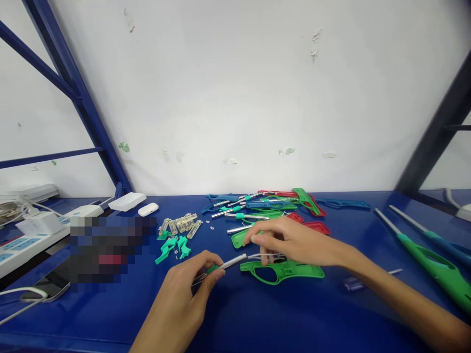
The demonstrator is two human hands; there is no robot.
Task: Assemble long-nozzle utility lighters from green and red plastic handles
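My left hand (pixel 191 279) is closed round a silver metal lighter tube (pixel 235 261) with a teal collar. The tube points to the right, and a thin pale wire (pixel 259 255) runs from its end to my right hand (pixel 283 240). The fingers of that hand are curled down and pinch the wire, with a small dark piece beside them partly hidden. Just below the right fingers lies a green lighter casing half (pixel 287 272), hollow side up. Another green casing piece (pixel 239 239) is partly covered by the right hand.
Behind my hands lies a pile of tubes and red, blue and green casings (pixel 272 203). Clear fuel tanks (pixel 182 224) and teal triggers (pixel 167 249) are at left. Assembled lighters (pixel 430 264) and a screwdriver (pixel 355 283) lie at right. A power strip (pixel 22 250) stands far left.
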